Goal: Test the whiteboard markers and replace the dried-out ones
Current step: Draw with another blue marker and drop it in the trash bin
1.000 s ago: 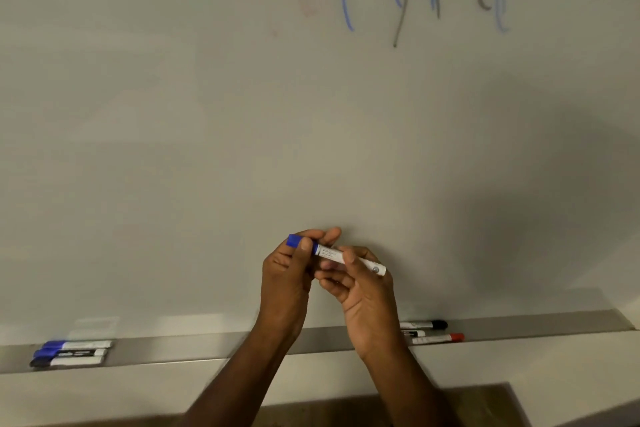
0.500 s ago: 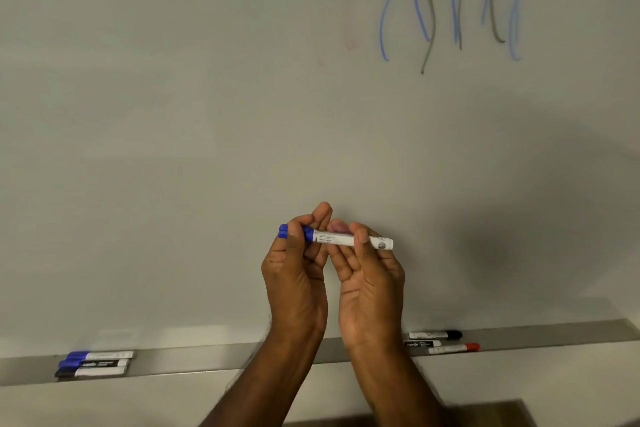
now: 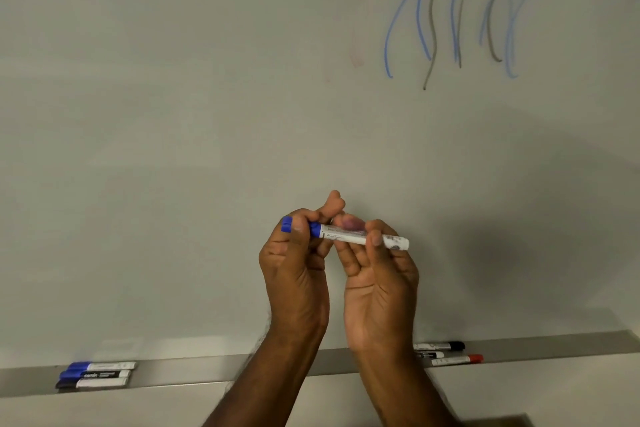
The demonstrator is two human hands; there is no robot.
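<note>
Both hands are holding one blue whiteboard marker (image 3: 346, 235) in front of the whiteboard (image 3: 173, 114), raised well above the marker tray (image 3: 207, 373). The marker is lying nearly level, tilting slightly down toward its right end.

The left hand (image 3: 294, 274) is gripping the blue cap (image 3: 301, 226) end: its thumb is pressing across the near side of the cap while the curled fingers are wrapping behind it, so only the cap's left tip and a short blue band by the barrel are showing. Two of its fingertips (image 3: 334, 203) are sticking up above the marker, pressed together.

The right hand (image 3: 377, 284) is pinching the white barrel (image 3: 343, 236). Its thumb is lying over the front of the barrel near the right end, and the fingers are curling behind and under the barrel's middle. The barrel's butt end is poking out past the thumb to the right. The cap is sitting against the barrel; whether it is loosened cannot be told.

Wavy blue and grey test strokes (image 3: 450, 10) are showing at the board's upper right. On the tray, three markers (image 3: 93, 374) with blue and dark caps are lying side by side at the far left, and a black-capped marker (image 3: 440, 346), a partly hidden marker (image 3: 429, 354) and a red-capped marker (image 3: 457, 360) are lying just right of the right wrist.
</note>
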